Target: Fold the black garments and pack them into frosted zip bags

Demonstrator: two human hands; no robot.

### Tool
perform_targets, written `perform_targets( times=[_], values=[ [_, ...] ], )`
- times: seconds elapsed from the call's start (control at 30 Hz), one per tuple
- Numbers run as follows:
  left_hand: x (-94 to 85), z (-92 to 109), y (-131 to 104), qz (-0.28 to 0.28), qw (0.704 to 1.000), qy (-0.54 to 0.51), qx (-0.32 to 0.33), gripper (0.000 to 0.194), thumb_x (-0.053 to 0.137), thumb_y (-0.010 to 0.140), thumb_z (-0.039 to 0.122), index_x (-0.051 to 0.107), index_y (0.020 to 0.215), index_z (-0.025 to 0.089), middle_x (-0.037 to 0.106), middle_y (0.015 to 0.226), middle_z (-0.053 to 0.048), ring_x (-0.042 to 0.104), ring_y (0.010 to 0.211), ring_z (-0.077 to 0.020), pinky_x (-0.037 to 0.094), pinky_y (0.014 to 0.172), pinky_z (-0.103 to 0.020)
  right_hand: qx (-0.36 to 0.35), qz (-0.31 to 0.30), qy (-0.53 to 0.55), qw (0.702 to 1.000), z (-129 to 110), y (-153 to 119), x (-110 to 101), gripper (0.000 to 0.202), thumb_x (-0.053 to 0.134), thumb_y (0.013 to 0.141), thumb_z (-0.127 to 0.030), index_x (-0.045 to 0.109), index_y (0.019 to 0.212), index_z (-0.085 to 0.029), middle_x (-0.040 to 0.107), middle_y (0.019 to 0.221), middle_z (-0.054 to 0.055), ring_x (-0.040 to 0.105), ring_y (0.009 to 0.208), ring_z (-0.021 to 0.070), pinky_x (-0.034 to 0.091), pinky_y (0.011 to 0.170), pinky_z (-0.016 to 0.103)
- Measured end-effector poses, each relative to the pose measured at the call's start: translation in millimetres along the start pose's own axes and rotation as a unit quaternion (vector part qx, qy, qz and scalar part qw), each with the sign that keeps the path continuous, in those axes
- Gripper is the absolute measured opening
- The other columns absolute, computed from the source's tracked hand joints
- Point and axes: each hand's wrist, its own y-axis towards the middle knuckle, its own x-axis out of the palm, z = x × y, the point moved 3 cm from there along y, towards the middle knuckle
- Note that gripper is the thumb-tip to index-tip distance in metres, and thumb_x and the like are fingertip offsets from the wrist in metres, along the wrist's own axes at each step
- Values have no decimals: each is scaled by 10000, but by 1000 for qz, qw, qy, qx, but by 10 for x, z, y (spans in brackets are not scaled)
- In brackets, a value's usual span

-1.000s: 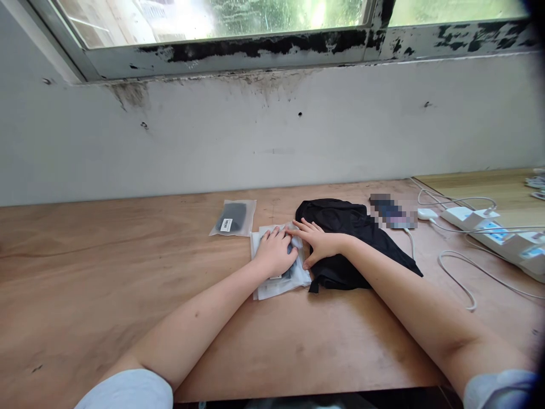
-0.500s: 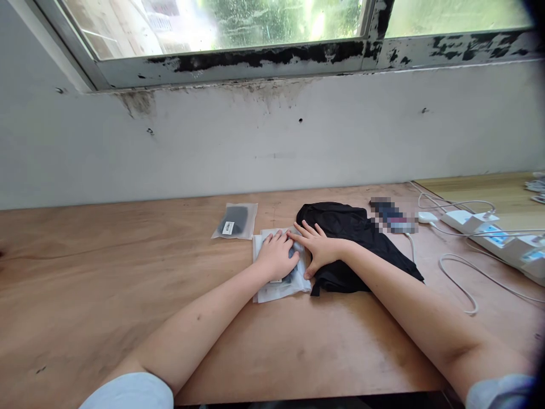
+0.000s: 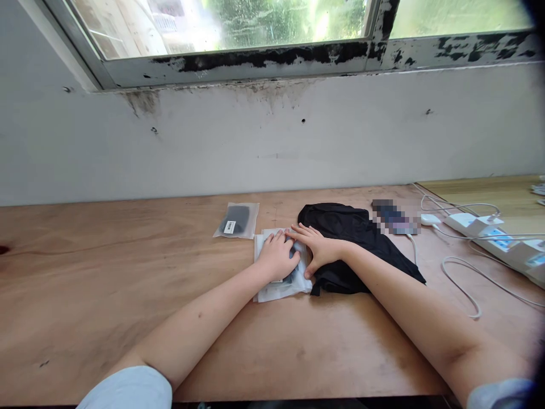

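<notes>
My left hand (image 3: 279,257) lies flat with its fingers spread on a translucent plastic bag (image 3: 266,293) that has something dark inside. My right hand (image 3: 317,249) reaches over from the right, its fingertips on the bag's upper right part near my left fingers and its thumb at the bag's right edge. A crumpled black cloth (image 3: 340,221) lies partly under my right hand and wrist. Behind and left of my hands rests a second translucent bag (image 3: 237,220), with a dark item and a white label.
On the wooden table (image 3: 106,284), a phone (image 3: 394,218), blurred by pixels, lies right of the cloth. Further right are a white power strip (image 3: 496,233) and loose white cables (image 3: 462,270). A wall and window stand behind.
The fingers of my right hand have drawn closer together and lie lower over the bag. My left hand stays in place. The view has shifted slightly.
</notes>
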Motion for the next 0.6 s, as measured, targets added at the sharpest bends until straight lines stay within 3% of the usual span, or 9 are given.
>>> perform_targets(
  times=[0.17, 0.27, 0.37, 0.5, 0.6],
  values=[
    [-91, 31, -81, 1, 991, 21, -133, 797, 453, 901, 635, 371, 1510, 128, 185, 1648, -216, 218, 1483, -463, 259, 1124, -658, -21, 100, 28, 994, 67, 4, -14, 985, 759, 740, -652, 368, 1550, -249, 327, 1596, 179, 274, 1484, 380, 240, 1183, 595],
    [-132, 66, -99, -6, 992, 13, -123, 713, 475, 897, 640, 480, 1399, 134, 319, 1596, -218, 301, 1449, -432, 353, 1083, -580, -37, 175, 47, 983, 86, 31, -15, 703, 630, 881, -613, 496, 1450, -224, 505, 1458, 165, 443, 1378, 325, 348, 1147, 540],
    [-183, 93, -103, 18, 995, 9, -101, 464, 529, 912, 528, 563, 1228, 191, 540, 1421, -162, 422, 1363, -355, 427, 1005, -497, -23, 236, 77, 968, 118, 53, -28, 493, 508, 975, -551, 584, 1334, -222, 611, 1304, 136, 563, 1242, 275, 434, 1088, 482],
    [-218, 119, -99, 25, 996, 13, -86, 185, 496, 956, 345, 582, 1053, 214, 651, 1199, -106, 550, 1183, -290, 463, 875, -427, -12, 267, 98, 959, 139, 65, -41, 400, 470, 1001, -512, 642, 1212, -218, 658, 1175, 110, 622, 1124, 249, 493, 1013, 442],
    [-220, 141, -92, 22, 997, 22, -75, 152, 449, 978, 262, 584, 1008, 201, 666, 1149, -100, 585, 1114, -273, 452, 859, -417, -14, 274, 98, 957, 147, 69, -48, 378, 447, 1014, -494, 653, 1165, -216, 665, 1143, 101, 625, 1096, 239, 494, 997, 431]
  ],
)
